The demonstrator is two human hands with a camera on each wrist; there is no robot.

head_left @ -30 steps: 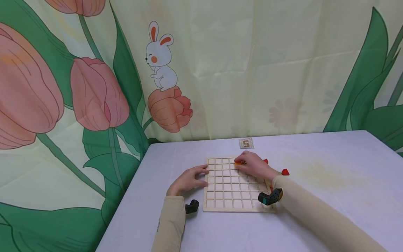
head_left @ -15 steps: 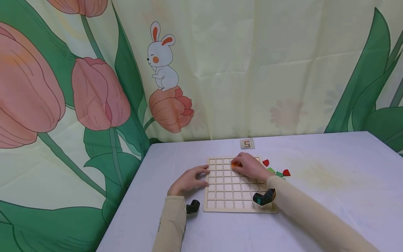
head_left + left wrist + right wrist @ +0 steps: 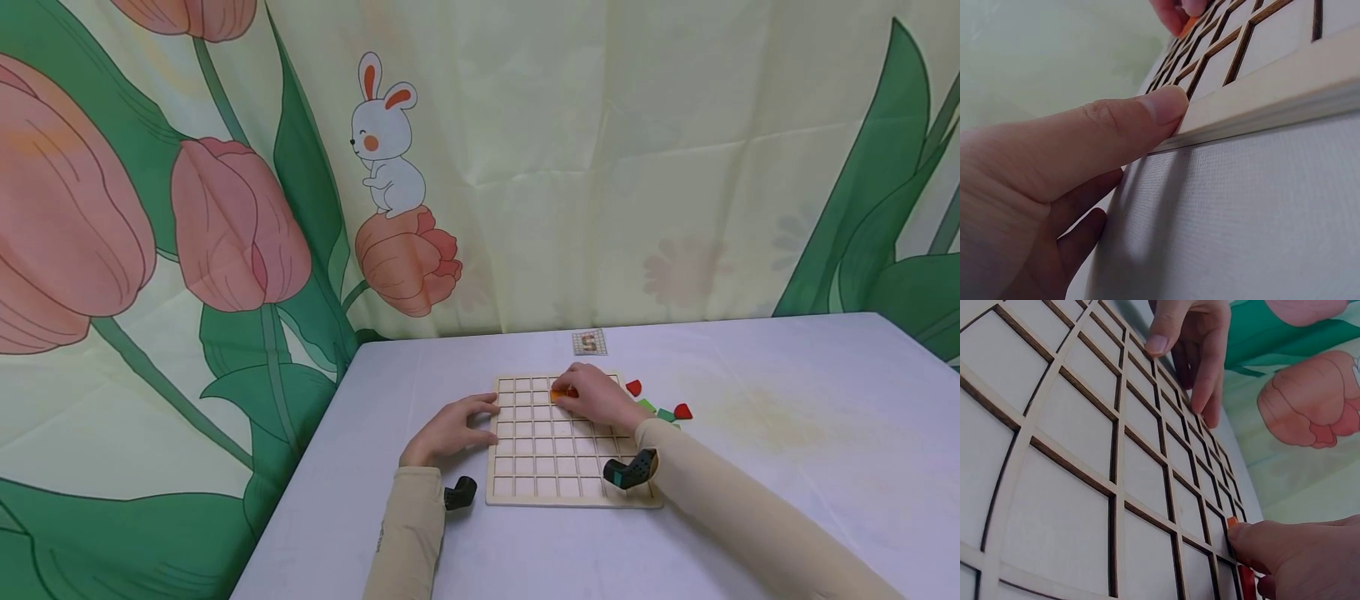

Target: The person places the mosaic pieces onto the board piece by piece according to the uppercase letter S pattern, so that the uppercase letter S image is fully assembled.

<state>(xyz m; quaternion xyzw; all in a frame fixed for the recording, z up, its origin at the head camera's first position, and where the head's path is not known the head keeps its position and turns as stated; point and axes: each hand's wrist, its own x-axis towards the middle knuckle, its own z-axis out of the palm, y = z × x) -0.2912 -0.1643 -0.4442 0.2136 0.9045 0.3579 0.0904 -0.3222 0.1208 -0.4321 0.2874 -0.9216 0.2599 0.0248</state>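
Note:
A light wooden grid board point(image 3: 540, 502) with square cells lies on the table. My right hand point(image 3: 597, 395) is over the board's far part, thumb and fingers pinching a small orange tile point(image 3: 1232, 522) at a cell. A red tile point(image 3: 1247, 582) shows beneath the same hand in the right wrist view, partly hidden by the fingers. My left hand point(image 3: 450, 428) rests at the board's left edge with fingers extended. In the left wrist view its thumb point(image 3: 1163, 106) lies against the frame's edge.
Beyond the board lies a small gridded picture card point(image 3: 589, 342). Right of the board are loose tiles: a red one point(image 3: 633, 387), another red tile point(image 3: 682, 412), and green tiles point(image 3: 665, 414). A printed curtain point(image 3: 540, 208) hangs behind the white-covered table.
My right hand has shifted slightly left with the orange tile, then stayed nearly in place. Green tiles at the right have come into sight. My left hand has kept its place.

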